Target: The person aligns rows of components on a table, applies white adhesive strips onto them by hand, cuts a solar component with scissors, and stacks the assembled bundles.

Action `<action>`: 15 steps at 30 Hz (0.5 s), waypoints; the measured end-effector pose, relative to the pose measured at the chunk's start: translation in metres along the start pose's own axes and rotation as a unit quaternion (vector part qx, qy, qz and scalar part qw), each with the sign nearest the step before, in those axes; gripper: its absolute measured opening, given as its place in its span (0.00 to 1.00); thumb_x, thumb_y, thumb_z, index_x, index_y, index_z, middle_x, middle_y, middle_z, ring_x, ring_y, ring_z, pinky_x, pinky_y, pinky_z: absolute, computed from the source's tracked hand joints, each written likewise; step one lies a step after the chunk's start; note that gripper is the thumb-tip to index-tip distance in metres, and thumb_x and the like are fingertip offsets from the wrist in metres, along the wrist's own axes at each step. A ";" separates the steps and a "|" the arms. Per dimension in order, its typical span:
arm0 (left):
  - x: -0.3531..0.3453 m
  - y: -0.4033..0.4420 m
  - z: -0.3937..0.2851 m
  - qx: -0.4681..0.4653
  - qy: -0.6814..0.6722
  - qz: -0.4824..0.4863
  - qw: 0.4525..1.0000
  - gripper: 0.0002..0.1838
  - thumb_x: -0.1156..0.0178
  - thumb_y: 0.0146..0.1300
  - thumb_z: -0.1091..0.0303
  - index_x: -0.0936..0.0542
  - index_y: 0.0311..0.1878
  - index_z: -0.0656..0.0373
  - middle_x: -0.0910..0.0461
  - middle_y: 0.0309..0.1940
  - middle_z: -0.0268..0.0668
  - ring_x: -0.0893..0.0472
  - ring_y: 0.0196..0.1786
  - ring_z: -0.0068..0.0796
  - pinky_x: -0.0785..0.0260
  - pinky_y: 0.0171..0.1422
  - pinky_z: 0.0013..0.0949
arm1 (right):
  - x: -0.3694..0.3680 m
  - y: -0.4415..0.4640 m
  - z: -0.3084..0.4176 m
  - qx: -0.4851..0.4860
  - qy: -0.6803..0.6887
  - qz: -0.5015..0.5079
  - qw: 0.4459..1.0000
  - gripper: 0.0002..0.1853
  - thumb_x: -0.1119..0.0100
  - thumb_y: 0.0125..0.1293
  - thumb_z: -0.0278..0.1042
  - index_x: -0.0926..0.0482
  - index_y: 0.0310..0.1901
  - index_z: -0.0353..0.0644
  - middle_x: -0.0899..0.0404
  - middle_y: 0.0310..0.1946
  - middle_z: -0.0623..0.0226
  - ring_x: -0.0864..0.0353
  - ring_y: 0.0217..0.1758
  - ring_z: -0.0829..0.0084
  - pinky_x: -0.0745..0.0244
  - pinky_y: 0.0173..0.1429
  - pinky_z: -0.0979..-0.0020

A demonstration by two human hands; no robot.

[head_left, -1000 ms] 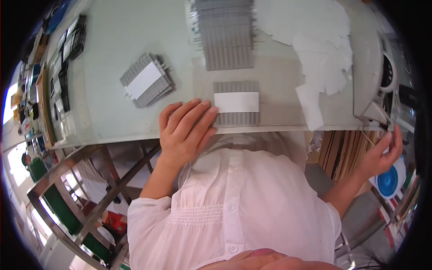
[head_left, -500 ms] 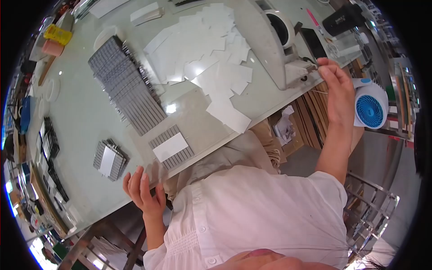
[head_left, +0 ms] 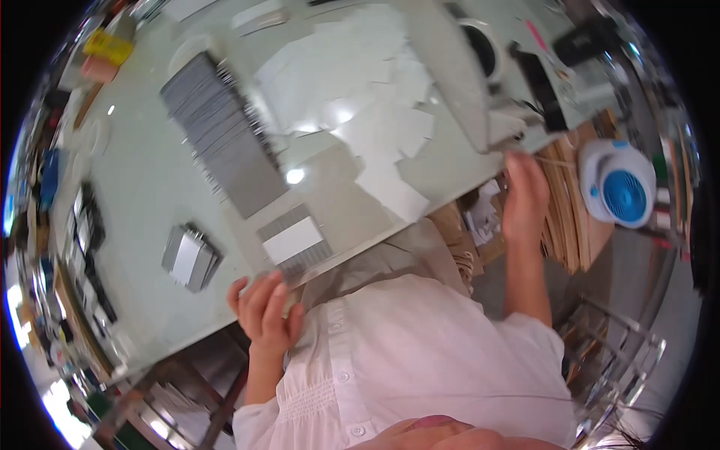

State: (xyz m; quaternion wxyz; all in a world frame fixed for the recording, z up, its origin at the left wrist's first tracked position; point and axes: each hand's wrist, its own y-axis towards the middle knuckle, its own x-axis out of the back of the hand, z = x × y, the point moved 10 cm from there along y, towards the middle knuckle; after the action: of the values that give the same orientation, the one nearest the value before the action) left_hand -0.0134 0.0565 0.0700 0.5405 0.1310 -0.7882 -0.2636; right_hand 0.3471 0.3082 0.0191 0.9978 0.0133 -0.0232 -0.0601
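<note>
My left hand (head_left: pixel 266 315) is at the table's front edge, fingers apart and holding nothing visible. Just beyond its fingertips lies a grey striped flat piece (head_left: pixel 321 246) with a white card (head_left: pixel 292 240) on top. My right hand (head_left: pixel 525 199), smeared by motion, has its fingers drawn together beside the near end of a tape dispenser (head_left: pixel 480 131); anything between them is too small to make out. A long row of grey striped pieces (head_left: pixel 225 135) lies farther in. To the left is a small stack of similar pieces (head_left: pixel 202 270) topped by a white card.
White cards (head_left: pixel 375 135) are spread over the middle of the table (head_left: pixel 150 322). A black phone-like object (head_left: pixel 540 86) and a black cup (head_left: pixel 585 41) are at the far right. Beyond the right edge are a blue-and-white fan (head_left: pixel 619 184) and upright cardboard sheets (head_left: pixel 566 217).
My right hand has come toward my body and left, away from the dispenser's outer side. My left hand has moved right, closer to the carded striped piece. The view has shifted slightly.
</note>
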 end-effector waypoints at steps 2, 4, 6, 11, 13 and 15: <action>0.000 0.011 -0.011 0.010 -0.063 -0.015 0.998 0.19 0.31 0.68 0.58 0.17 0.57 0.58 0.14 0.53 0.42 0.16 0.48 0.40 0.27 0.56 0.51 | -0.046 -0.050 0.029 0.110 -0.064 0.058 0.990 0.04 0.33 0.69 0.24 0.21 0.40 0.39 0.21 0.43 0.68 0.25 0.44 0.72 0.30 0.55 0.68; -0.003 0.033 -0.023 0.021 -0.140 -0.014 0.990 0.21 0.26 0.63 0.59 0.16 0.55 0.59 0.14 0.51 0.40 0.16 0.45 0.39 0.25 0.49 0.43 | -0.114 -0.098 0.057 0.235 -0.147 0.227 0.934 0.08 0.32 0.63 0.20 0.21 0.41 0.40 0.22 0.41 0.64 0.23 0.42 0.65 0.28 0.53 0.63; -0.009 0.045 -0.032 0.043 -0.190 -0.007 0.981 0.20 0.25 0.60 0.63 0.15 0.53 0.60 0.15 0.47 0.39 0.17 0.43 0.38 0.24 0.45 0.38 | -0.160 -0.137 0.073 0.304 -0.186 0.343 0.869 0.13 0.31 0.57 0.17 0.20 0.42 0.40 0.23 0.40 0.62 0.23 0.41 0.60 0.28 0.50 0.60; -0.007 0.033 -0.023 0.054 -0.197 -0.004 0.979 0.16 0.30 0.57 0.75 0.15 0.50 0.62 0.17 0.43 0.38 0.18 0.40 0.37 0.24 0.43 0.36 | -0.196 -0.161 0.078 0.341 -0.176 0.446 0.808 0.18 0.29 0.52 0.14 0.17 0.45 0.38 0.23 0.38 0.64 0.23 0.38 0.61 0.28 0.41 0.62; -0.005 0.028 -0.016 0.082 -0.195 -0.002 0.977 0.17 0.32 0.54 0.76 0.15 0.49 0.63 0.17 0.43 0.38 0.19 0.40 0.37 0.24 0.42 0.35 | -0.198 -0.158 0.067 0.265 -0.161 0.460 0.832 0.17 0.28 0.52 0.13 0.17 0.44 0.38 0.23 0.38 0.63 0.24 0.36 0.62 0.28 0.39 0.64; -0.005 0.021 -0.012 0.102 -0.197 0.002 0.975 0.18 0.32 0.52 0.76 0.15 0.49 0.62 0.17 0.43 0.38 0.19 0.39 0.37 0.24 0.43 0.35 | -0.200 -0.153 0.050 0.148 -0.147 0.451 0.868 0.16 0.28 0.53 0.14 0.16 0.43 0.38 0.23 0.37 0.63 0.24 0.35 0.63 0.28 0.36 0.65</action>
State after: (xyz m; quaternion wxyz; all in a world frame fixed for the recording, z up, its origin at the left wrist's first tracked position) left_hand 0.0014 0.0730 0.0812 0.3592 0.1294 -0.9019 -0.2019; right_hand 0.1280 0.1795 0.0551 0.8875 0.1397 -0.1817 0.3997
